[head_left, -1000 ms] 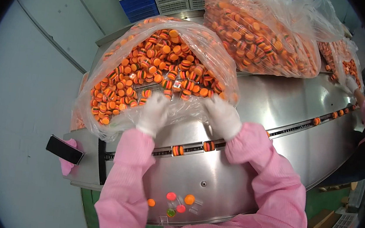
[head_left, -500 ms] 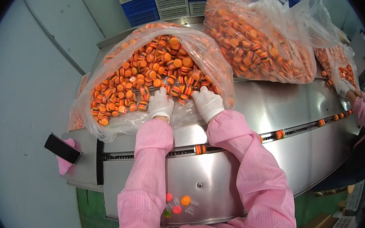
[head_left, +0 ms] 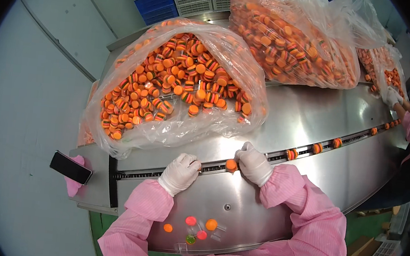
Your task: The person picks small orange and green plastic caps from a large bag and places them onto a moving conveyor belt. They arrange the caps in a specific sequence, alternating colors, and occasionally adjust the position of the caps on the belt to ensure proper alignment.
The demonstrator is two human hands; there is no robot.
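Where a conveyor [head_left: 217,167] crosses a steel desk [head_left: 266,213], striped pieces [head_left: 317,148] sit in a row

While the steel desk shines on both sides of the conveyor, an open clear bag [head_left: 180,130] slumps beyond the conveyor's left half, heaped with more striped pieces in bands of orange, pink and dark colour. A second clear bag [head_left: 341,74], also full, stands farther back, beyond the conveyor's middle. A third bag [head_left: 379,71] lies beyond its right end, with a co-worker's gloved hand [head_left: 392,96] at it. Stacked blue and white crates [head_left: 192,1] stand farthest beyond the conveyor.

The left hand [head_left: 180,174], in a white glove, is over the conveyor's left part. Its fingers are curled almost together, with a sliver of orange at the tips; I cannot tell whether they grip it. The right hand [head_left: 253,163], gloved alike, is farther right along the conveyor, its fingers bent inward. An orange-topped piece [head_left: 231,165] sits on the conveyor right beside them; I cannot tell whether they have hold of it.

A dark phone [head_left: 71,167] rests on a pink cloth [head_left: 74,188] by the conveyor's left end. Right of the right hand, the striped pieces are spaced along the conveyor. On its near side lie pink, orange and green discs [head_left: 211,225], then small clear scraps [head_left: 215,237].
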